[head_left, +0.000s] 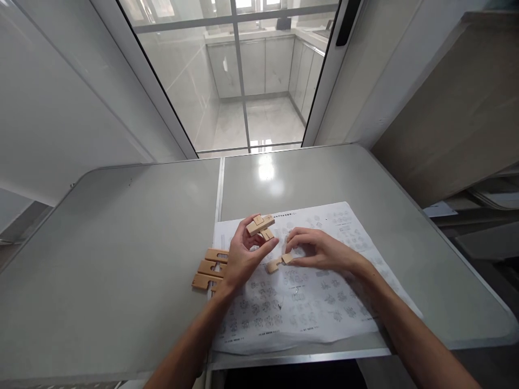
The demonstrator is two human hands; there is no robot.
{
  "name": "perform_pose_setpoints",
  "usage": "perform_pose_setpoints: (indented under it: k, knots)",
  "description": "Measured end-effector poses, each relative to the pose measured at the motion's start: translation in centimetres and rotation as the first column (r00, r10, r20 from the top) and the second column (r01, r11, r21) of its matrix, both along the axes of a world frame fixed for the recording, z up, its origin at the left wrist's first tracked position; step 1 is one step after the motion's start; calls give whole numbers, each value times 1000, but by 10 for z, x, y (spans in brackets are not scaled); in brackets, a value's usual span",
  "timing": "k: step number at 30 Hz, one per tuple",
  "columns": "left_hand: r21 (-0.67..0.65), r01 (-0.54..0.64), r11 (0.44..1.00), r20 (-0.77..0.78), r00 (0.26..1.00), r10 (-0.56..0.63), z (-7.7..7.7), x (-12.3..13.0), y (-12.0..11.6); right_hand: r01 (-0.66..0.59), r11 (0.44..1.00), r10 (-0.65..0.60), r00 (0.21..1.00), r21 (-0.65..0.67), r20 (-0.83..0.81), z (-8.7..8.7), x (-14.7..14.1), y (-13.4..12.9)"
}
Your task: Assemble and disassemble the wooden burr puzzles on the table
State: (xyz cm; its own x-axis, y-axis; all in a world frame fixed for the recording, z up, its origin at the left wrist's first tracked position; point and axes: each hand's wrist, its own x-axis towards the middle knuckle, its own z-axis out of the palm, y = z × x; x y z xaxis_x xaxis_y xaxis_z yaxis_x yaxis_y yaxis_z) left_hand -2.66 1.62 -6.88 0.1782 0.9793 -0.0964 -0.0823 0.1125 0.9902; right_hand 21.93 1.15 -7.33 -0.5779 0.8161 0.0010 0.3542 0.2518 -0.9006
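My left hand (246, 256) is closed around a few light wooden puzzle pieces (260, 225) fitted crosswise, held above the paper sheet. Thumb and fingertips press on its sides. Just to the right, my right hand (314, 249) has its fingers curled, with the thumb at one end of a notched wooden puzzle piece (274, 265). That piece is slim, with a narrow cut-out near its middle. Beside my left wrist, several notched wooden pieces (206, 268) lie side by side, partly hidden by the hand.
A large printed sheet (284, 328) with rows of small diagrams lies under both hands. The grey folding table (121, 259) has a metal seam (220, 189) and a metal front edge. Behind it stands a glass-paned door (239, 75); a brown panel (458, 108) is at the right.
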Motion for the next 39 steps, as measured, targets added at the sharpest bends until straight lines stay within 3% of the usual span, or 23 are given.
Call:
perform_pose_setpoints:
  k: [9, 16, 22, 27, 33, 39]
  knots:
    - [-4, -16, 1000, -6, 1000, 16, 3, -1, 0, 226, 946, -267, 949, -232, -164, -2, -6, -2]
    - [15, -31, 999, 10, 999, 31, 6, 1, -1, 246, 904, -374, 852, -351, -366, 3, 2, 3]
    - [39, 41, 998, 6, 999, -41, 8, 3, -5, 29, 783, -452, 714, -622, -536, -5, -9, 1]
    - [80, 138, 987, -30, 990, -136, 6, 6, -11, -121, 696, -479, 656, -708, -583, -12, -25, -2]
    - [94, 153, 984, -54, 987, -148, -1, 7, -13, -158, 669, -511, 612, -726, -603, -13, -36, -6]
    - [40, 140, 989, -4, 990, -140, -3, 8, -10, -117, 670, -546, 592, -733, -593, -13, -47, -9]
